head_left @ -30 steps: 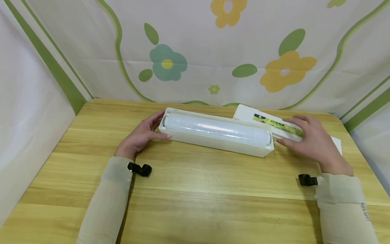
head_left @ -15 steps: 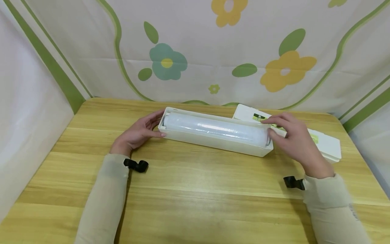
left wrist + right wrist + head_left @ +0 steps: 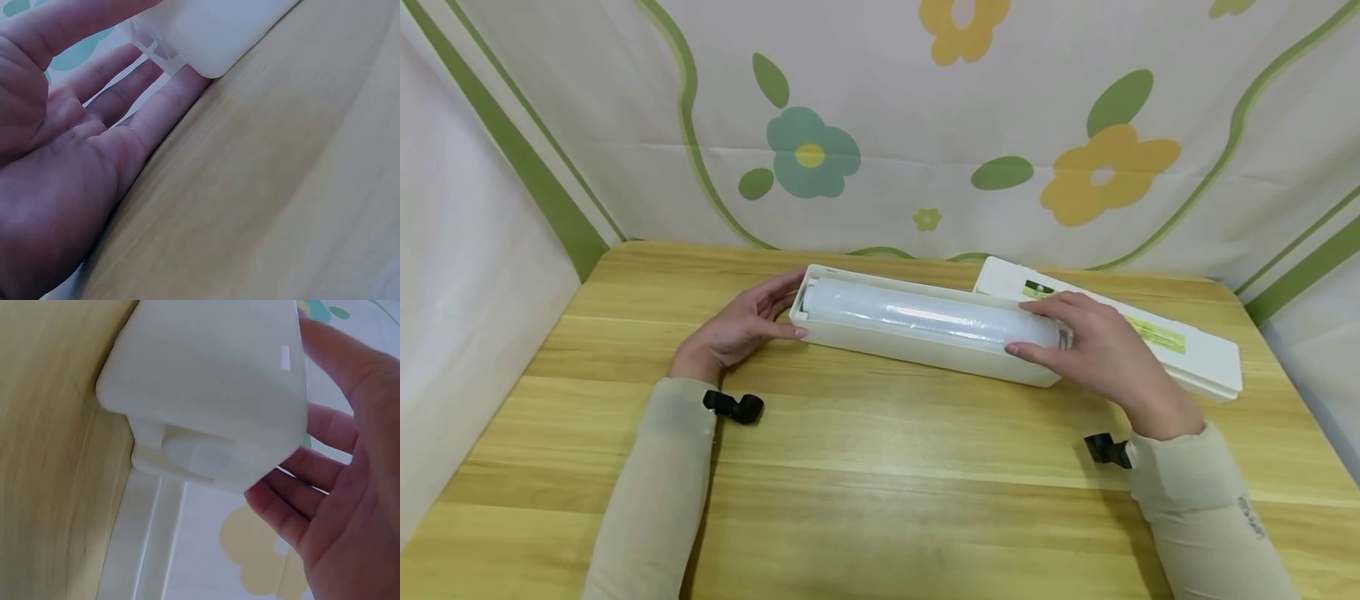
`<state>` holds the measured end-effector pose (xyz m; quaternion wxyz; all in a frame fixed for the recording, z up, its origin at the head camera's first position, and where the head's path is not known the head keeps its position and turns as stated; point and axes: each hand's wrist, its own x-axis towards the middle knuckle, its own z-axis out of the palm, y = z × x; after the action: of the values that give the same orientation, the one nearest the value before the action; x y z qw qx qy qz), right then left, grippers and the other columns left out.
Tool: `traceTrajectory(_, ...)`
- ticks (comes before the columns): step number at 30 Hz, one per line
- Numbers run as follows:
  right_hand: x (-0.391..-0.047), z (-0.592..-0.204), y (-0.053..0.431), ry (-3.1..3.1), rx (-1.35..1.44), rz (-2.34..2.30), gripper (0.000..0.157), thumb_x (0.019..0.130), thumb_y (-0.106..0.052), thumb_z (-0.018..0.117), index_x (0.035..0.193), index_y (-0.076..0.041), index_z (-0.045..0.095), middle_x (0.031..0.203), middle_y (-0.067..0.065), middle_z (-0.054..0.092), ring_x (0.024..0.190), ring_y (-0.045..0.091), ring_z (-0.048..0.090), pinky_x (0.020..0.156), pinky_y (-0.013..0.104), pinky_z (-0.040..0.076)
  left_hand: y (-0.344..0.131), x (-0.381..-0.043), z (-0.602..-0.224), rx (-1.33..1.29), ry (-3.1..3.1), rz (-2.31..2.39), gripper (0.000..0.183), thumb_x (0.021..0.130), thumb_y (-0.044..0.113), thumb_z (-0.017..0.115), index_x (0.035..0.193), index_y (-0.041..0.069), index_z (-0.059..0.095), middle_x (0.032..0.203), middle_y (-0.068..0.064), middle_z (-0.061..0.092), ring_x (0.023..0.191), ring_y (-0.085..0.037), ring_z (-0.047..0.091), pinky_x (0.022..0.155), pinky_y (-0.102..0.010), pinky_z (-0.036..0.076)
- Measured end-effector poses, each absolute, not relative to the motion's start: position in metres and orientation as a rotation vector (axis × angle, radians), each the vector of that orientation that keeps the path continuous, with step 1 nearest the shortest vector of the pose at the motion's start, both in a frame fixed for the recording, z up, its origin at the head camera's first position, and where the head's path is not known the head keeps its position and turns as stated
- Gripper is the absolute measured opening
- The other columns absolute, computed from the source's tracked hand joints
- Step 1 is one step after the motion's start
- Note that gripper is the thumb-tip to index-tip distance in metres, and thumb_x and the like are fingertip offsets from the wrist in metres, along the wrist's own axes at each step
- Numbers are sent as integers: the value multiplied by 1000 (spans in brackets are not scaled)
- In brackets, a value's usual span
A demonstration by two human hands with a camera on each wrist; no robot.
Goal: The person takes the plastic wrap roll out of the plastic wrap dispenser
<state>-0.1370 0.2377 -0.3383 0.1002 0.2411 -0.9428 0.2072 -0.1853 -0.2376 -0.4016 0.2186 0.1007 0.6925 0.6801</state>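
Note:
A long white plastic box (image 3: 925, 357) lies open on the table with a roll of cling film (image 3: 917, 312) inside it. At the box's left end, my left hand (image 3: 730, 329) holds it, thumb at the front and fingers behind. In the left wrist view, my fingers (image 3: 165, 106) reach behind the box end (image 3: 212, 37). My right hand (image 3: 1101, 350) grips across the roll's right end, thumb near the front rim and fingers near the back rim. In the right wrist view, the box end (image 3: 206, 369) hides most of that contact.
Behind and right of the box lies its white lid (image 3: 1213, 362), bearing a green and yellow label (image 3: 1157, 335). A wooden table (image 3: 910, 492) spans the foreground. The flowered curtain (image 3: 887, 100) hangs along the table's far edge.
My right hand has moved left from over the lid onto the right end of the roll. The left hand has shifted slightly left, still on the box, which has barely moved.

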Motion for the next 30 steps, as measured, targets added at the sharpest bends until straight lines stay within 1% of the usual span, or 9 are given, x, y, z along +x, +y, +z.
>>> traceTrajectory(3, -136, -335, 233, -2842, 689, 546, 59, 83, -39, 94, 128, -4, 78, 121, 20, 77, 109, 37, 71, 91, 57, 57, -237, -185, -402, 279, 1921, 1887, 97, 91, -15, 72, 172, 15, 27, 181, -3, 22, 166, -28, 23, 109, -14, 47)
traceTrajectory(9, -137, -325, 224, -3012, 597, 401, 68, 86, -53, 88, 132, -5, 76, 128, 23, 72, 118, 41, 67, 97, 59, 55, -235, -186, -403, 280, 1927, 1883, 98, 90, -14, 74, 172, 16, 28, 181, -1, 23, 166, -26, 24, 109, -14, 47)
traceTrajectory(12, -138, -321, 221, -3071, 588, 367, 70, 88, -56, 86, 135, -5, 74, 131, 23, 72, 121, 41, 66, 100, 59, 54, -234, -186, -403, 276, 1938, 1873, 99, 90, -13, 74, 172, 16, 28, 181, -2, 23, 166, -26, 23, 112, -15, 45)
traceTrajectory(17, -141, -317, 214, -3089, 584, 313, 70, 86, -55, 88, 132, -4, 75, 129, 22, 74, 115, 39, 69, 97, 57, 55, -234, -186, -402, 259, 1958, 1876, 99, 90, -12, 75, 172, 17, 29, 180, -1, 24, 165, -24, 25, 118, -19, 42)
traceTrajectory(23, -143, -316, 210, -3127, 566, 290, 72, 86, -58, 87, 133, -5, 76, 131, 21, 74, 116, 38, 68, 98, 58, 55, -233, -184, -404, 238, 1973, 1871, 99, 90, -12, 76, 172, 18, 29, 180, 0, 25, 165, -23, 25, 124, -26, 39)
traceTrajectory(27, -143, -318, 210, -3129, 588, 295, 72, 87, -58, 85, 134, -5, 75, 131, 22, 74, 117, 39, 68, 100, 58, 54, -233, -183, -403, 236, 1989, 1860, 100, 90, -11, 77, 172, 19, 29, 180, 0, 26, 166, -23, 25, 130, -36, 33)
traceTrajectory(30, -145, -321, 213, -3095, 609, 334, 71, 85, -57, 87, 132, -4, 77, 130, 22, 74, 117, 39, 66, 99, 58, 54, -233, -182, -402, 241, 2000, 1857, 100, 90, -10, 78, 172, 18, 29, 180, 0, 26, 166, -23, 24, 134, -43, 27)
